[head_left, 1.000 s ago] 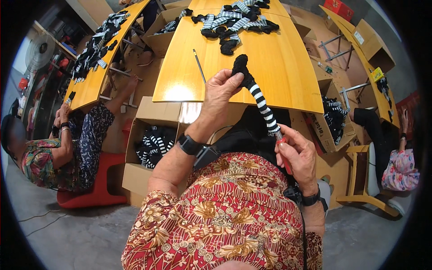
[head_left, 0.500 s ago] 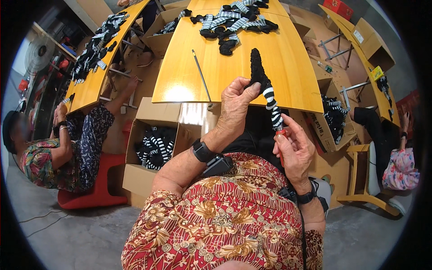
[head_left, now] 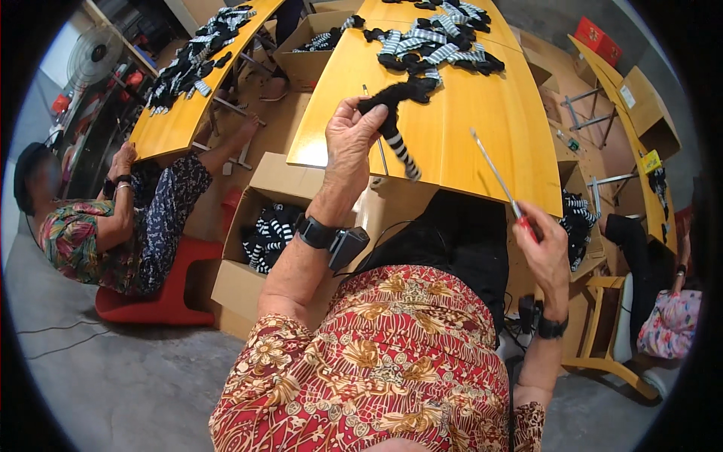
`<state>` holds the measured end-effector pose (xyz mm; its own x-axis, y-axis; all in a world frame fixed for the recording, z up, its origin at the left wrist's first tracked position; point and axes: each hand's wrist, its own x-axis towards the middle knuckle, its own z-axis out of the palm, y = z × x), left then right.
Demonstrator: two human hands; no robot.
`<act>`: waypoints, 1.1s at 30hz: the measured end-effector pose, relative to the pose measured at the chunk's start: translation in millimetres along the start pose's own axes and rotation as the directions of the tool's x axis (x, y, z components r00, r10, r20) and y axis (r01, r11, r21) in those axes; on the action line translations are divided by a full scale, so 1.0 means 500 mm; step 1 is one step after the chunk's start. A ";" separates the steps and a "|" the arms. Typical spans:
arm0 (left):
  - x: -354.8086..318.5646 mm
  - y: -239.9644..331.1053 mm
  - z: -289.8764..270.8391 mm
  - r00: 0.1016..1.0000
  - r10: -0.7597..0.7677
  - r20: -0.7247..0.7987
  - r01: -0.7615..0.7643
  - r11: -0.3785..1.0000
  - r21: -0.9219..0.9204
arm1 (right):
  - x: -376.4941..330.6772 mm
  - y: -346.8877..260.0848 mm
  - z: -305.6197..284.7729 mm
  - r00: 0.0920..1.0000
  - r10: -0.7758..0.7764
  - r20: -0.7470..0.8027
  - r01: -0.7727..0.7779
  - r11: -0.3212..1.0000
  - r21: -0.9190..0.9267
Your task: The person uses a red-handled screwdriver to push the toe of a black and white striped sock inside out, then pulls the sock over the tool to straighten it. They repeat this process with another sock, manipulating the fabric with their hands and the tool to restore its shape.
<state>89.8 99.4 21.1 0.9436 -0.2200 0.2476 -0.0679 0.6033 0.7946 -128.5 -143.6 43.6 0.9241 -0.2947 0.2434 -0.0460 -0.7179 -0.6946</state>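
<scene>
The left hand pinches a black-and-white knit piece by the table; the right hand clasps a red-handled tool, tip clear. I'd keep the pinch light, sparing the yarn.

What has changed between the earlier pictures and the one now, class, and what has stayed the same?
The red-handled tool has come out of the striped end of the knitted piece, baring its shaft. The left hand has carried the piece leftward, away from the right hand. Both hands keep their holds; the pile of knitwear looks unchanged.
</scene>
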 end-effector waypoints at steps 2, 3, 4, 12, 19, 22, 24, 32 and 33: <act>-0.012 0.000 0.006 0.999 -0.016 0.030 0.014 0.998 0.063 | 0.039 0.012 0.035 0.998 0.049 0.024 -0.052 0.993 0.107; -0.021 0.001 0.008 0.999 -0.021 0.039 0.017 0.995 0.095 | 0.058 0.017 0.057 0.997 0.068 0.043 -0.074 0.984 0.160; -0.033 0.008 0.023 0.998 -0.041 0.037 0.038 0.995 0.097 | 0.067 0.018 0.083 1.000 -0.002 -0.006 0.003 0.977 0.215; -0.086 0.002 0.062 0.922 -0.298 0.247 0.208 0.919 0.335 | 0.107 -0.084 0.100 0.988 0.145 0.046 -0.136 0.702 0.699; -0.110 -0.022 0.085 0.883 -0.352 0.310 0.297 0.932 0.210 | 0.115 -0.092 0.111 0.993 0.101 0.060 -0.113 0.674 0.730; -0.111 -0.036 0.077 0.902 -0.330 0.279 0.270 0.935 0.232 | 0.113 -0.077 0.108 0.990 0.109 0.085 -0.137 0.683 0.717; -0.108 -0.054 0.067 0.905 -0.310 0.292 0.241 0.938 0.250 | 0.114 -0.074 0.110 0.993 0.101 0.068 -0.119 0.681 0.723; -0.147 -0.077 0.092 0.705 -0.592 0.391 0.597 0.793 0.123 | 0.164 -0.054 0.119 0.995 0.091 0.043 -0.092 0.654 0.751; -0.150 -0.080 0.092 0.686 -0.604 0.406 0.596 0.786 0.163 | 0.171 -0.042 0.122 0.996 0.089 0.027 -0.078 0.656 0.751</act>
<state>6.8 56.4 -3.8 0.5565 -0.8265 -0.0846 0.4561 0.2188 0.8626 -25.3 -115.4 37.5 0.9261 -0.3403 0.1628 0.1821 0.0254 -0.9829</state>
